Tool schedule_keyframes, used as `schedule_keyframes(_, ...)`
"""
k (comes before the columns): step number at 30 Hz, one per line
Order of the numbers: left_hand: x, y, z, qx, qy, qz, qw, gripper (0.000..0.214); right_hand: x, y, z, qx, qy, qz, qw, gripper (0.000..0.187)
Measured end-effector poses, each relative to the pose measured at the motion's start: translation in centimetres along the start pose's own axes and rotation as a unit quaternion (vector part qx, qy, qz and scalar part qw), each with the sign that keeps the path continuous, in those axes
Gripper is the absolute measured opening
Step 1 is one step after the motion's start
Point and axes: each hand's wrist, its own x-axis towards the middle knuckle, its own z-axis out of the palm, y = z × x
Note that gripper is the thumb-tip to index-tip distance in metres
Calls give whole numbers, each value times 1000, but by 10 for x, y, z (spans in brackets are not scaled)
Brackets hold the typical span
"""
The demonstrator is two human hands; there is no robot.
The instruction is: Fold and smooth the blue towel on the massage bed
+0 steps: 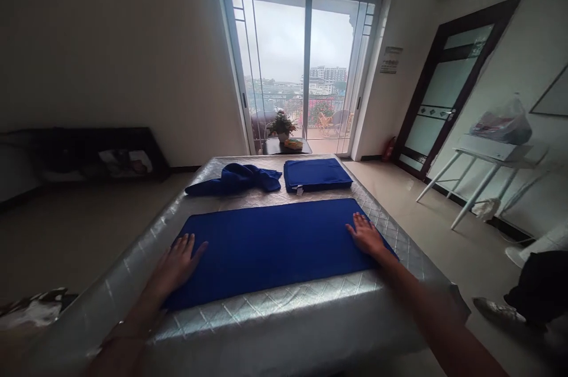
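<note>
A blue towel (275, 247) lies spread flat in a long rectangle on a plastic-wrapped mattress (288, 312). My left hand (177, 264) rests flat on the towel's left end, fingers stretched out. On the towel's right end lies my right hand (366, 235), also flat and open. Neither hand holds anything. Behind the flat towel, a crumpled blue towel (235, 180) lies at the back left and a neatly folded blue towel (316, 174) at the back right.
A glass sliding door (306, 63) stands behind the mattress, with a potted plant (281, 125) on a small table. At the right are a dark-framed door (448, 87), a white table (488, 158) with a plastic bag, and someone's shoe (497, 309).
</note>
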Motion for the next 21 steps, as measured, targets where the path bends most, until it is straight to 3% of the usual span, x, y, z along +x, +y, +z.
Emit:
schedule_keyframes(3, -1, 9, -10, -15, -1, -82, 997, 88, 5, 21, 6, -16, 14, 9, 1000, 73)
schedule_keyframes(5, -2, 33, -18, -29, 18, -65, 997, 89, 6, 21, 9, -19, 20, 8, 1000, 74)
schedule_keyframes(7, -3, 75, -24, -58, 24, 7, 998, 88, 7, 19, 11, -18, 23, 8, 1000, 73)
schedule_keyframes(11, -3, 187, -27, -120, -19, 182, 976, 86, 5, 17, 9, -12, 25, 7, 1000, 73)
schedule_keyframes(14, -5, 246, -23, -139, -32, 246, 959, 86, 3, 17, 7, -13, 27, 8, 1000, 72)
schedule_keyframes(17, -8, 255, -20, -135, -48, 238, 961, 87, 2, 17, 7, -12, 31, 7, 999, 71)
schedule_keyframes(19, -9, 235, -20, -123, -64, 214, 967, 88, 2, 17, 7, -11, 32, 6, 999, 71)
schedule_keyframes(21, -12, 198, -19, -107, -73, 180, 975, 88, 2, 18, 7, -12, 31, 6, 999, 71)
